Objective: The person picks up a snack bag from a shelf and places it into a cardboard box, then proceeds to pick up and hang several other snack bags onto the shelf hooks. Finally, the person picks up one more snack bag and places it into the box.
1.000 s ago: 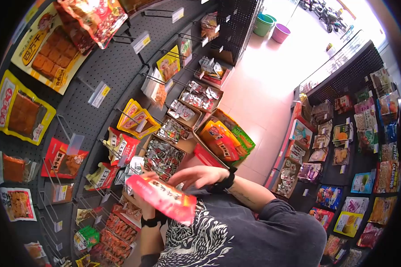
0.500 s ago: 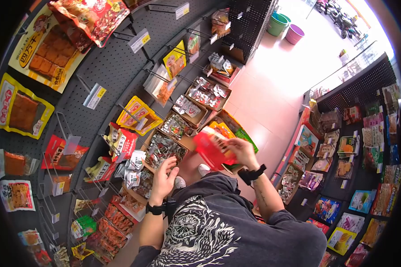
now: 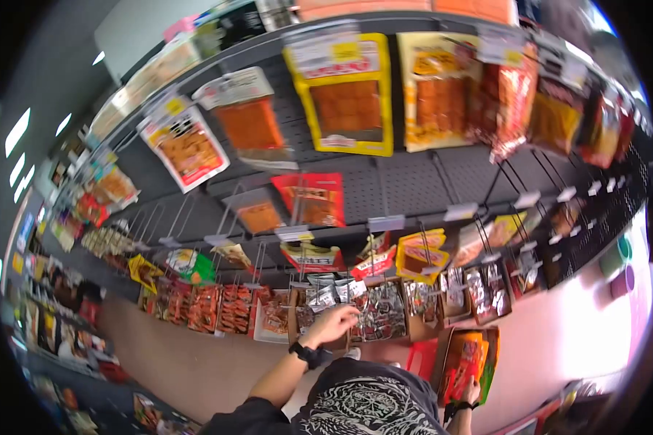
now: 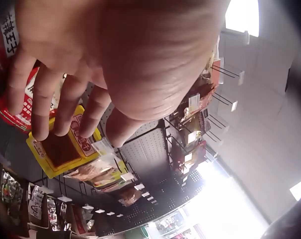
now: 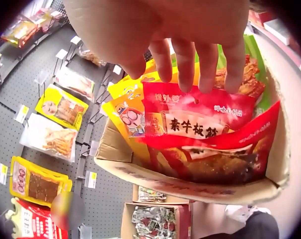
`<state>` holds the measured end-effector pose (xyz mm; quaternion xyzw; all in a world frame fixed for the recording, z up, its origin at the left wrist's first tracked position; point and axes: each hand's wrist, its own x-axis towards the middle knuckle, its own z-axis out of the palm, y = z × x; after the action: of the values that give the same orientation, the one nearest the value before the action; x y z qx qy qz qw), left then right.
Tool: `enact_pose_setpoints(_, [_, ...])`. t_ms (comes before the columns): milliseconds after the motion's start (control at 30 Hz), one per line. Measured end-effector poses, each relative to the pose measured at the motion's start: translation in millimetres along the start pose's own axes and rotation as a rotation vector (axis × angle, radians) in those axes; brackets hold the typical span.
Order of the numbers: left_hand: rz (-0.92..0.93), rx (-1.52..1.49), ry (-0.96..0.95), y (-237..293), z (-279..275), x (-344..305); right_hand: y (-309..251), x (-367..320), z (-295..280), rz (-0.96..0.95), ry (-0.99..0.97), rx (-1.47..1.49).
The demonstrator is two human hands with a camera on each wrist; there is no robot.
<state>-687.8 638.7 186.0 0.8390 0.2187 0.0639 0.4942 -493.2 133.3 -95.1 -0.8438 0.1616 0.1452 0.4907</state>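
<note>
My right hand (image 3: 472, 391) is over a cardboard box (image 5: 140, 172) of snack packets. In the right wrist view its fingers are extended, with the fingertips right at the top edge of a red snack packet (image 5: 198, 112). Another red packet (image 5: 225, 162) leans in front of that one. Yellow packets (image 5: 125, 117) and a green packet (image 5: 262, 55) stand behind and beside them. My left hand (image 3: 331, 326) hovers before the lower shelf boxes and holds nothing. Its fingers (image 4: 43, 102) are spread loosely in the left wrist view, overlapping a hanging yellow packet (image 4: 66, 149).
A dark pegboard rack (image 3: 406, 185) with wire hooks and hanging snack packets runs across the front. Low boxes of small silver sachets (image 3: 381, 312) line its foot. A purple bucket (image 3: 622, 283) stands at the far right.
Earlier both hands were at a red packet, then my right hand alone carried it to the box. Now its fingers are straight over red packets there. The head view has swung left toward the rack.
</note>
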Motion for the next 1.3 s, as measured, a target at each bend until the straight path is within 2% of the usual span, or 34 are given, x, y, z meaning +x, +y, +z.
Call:
enact_pose_setpoints(33, [-0.088, 0.024, 0.069, 6.5, -19.9, 4.9, -12.1, 5.8, 4.8, -0.056, 0.031, -0.107])
enact_pose_setpoints(67, [-0.008, 0.036, 0.229, 0.3, -35.3, 11.4, -24.0, 12.5, 10.8, -0.119, 0.002, -0.009])
enact_pose_setpoints(133, [0.045, -0.001, 0.412, -5.1, -78.5, 23.7, -67.6, 9.8, 23.8, -0.254, -0.069, 0.022])
enact_pose_setpoints(167, [0.081, -0.030, 0.492, 4.1, -100.9, 33.2, -117.2, -6.9, 33.3, -0.340, -0.128, 0.049])
enact_pose_setpoints(200, [0.163, 0.017, 0.614, -6.9, -117.5, 50.8, -134.3, -1.8, 50.7, -0.341, -0.238, 0.250])
enact_pose_setpoints(233, [0.081, 0.095, 0.629, -7.3, -139.1, 64.2, -159.1, -1.5, 63.7, -0.271, -0.313, 0.125])
enact_pose_setpoints(267, [0.207, 0.123, 0.740, -16.2, -151.2, 82.5, -210.7, -33.7, 75.3, -0.377, -0.459, 0.209])
enact_pose_setpoints(300, [0.181, 0.019, 0.762, -30.8, -160.7, 105.5, -268.1, -81.0, 84.7, -0.247, -0.542, 0.289])
enact_pose_setpoints(333, [0.192, 0.006, 0.763, -41.7, -166.1, 125.0, -299.4, -110.0, 98.4, -0.218, -0.636, 0.411])
enact_pose_setpoints(367, [0.190, 0.153, 0.946, -49.3, -170.3, 143.6, -309.6, -117.9, 117.7, -0.247, -0.641, 0.312])
enact_pose_setpoints(400, [0.186, 0.303, 1.125, -55.5, -173.8, 159.0, -312.9, -128.0, 136.8, -0.292, -0.724, 0.399])
enact_pose_setpoints(433, [0.304, 0.366, 1.227, -59.4, -177.9, 170.3, -309.9, -134.8, 156.5, -0.345, -0.763, 0.332])
enact_pose_setpoints(467, [0.319, 0.355, 1.228, -55.5, -182.8, 173.3, -328.2, -162.2, 163.5, -0.406, -0.802, 0.262])
enact_pose_setpoints(533, [0.066, -0.018, 1.050, -49.1, -186.2, 170.8, -331.3, -195.2, 186.8, -0.424, -0.939, 0.193])
enact_pose_setpoints(567, [0.017, 0.018, 1.034, -50.7, -186.9, 173.3, -330.6, -207.4, 197.8, -0.397, -1.042, 0.226])
enact_pose_setpoints(600, [0.025, 0.011, 1.024, -52.3, -187.3, 171.7, -326.4, -217.8, 206.0, -0.436, -1.084, 0.185])
enact_pose_setpoints(667, [0.276, -0.149, 0.686, -57.4, -185.3, 163.4, -323.6, -224.7, 214.1, -0.446, -1.185, 0.067])
enact_pose_setpoints(700, [0.291, -0.294, 0.664, -40.5, -177.3, 150.1, -326.2, -230.5, 215.2, -0.442, -1.170, 0.075])
enact_pose_setpoints(800, [0.363, -0.275, 0.504, -38.2, -164.7, 121.7, -337.4, -245.6, 218.3, -0.382, -1.052, 0.176])
enact_pose_setpoints(900, [0.380, -0.440, 0.449, -1.9, -161.5, 68.1, -341.3, -259.2, 216.7, -0.428, -0.946, 0.251])
enact_pose_setpoints(933, [0.163, -0.517, 0.292, 20.0, -170.0, 41.0, -339.0, -261.6, 216.0, -0.418, -0.942, 0.254])
enact_pose_setpoints(1000, [0.240, -0.747, 0.281, 39.5, -165.3, 14.8, -340.4, -264.9, 216.9, -0.436, -0.957, 0.330])
enact_pose_setpoints(1067, [0.193, -0.688, 0.238, 38.7, -167.4, -4.6, -348.8, -269.4, 210.5, -0.343, -0.960, 0.377])
enact_pose_setpoints(1133, [0.108, -0.763, 0.205, 31.0, -167.0, -13.5, -349.8, -264.2, 209.3, -0.344, -0.926, 0.447])
enact_pose_setpoints(1233, [0.053, -0.900, 0.216, 39.7, -168.5, -17.5, -357.5, -260.1, 200.4, -0.311, -0.980, 0.547])
enact_pose_setpoints(1300, [0.111, -0.906, 0.200, 35.3, -165.2, -12.1, -358.4, -254.8, 192.9, -0.281, -1.009, 0.548])
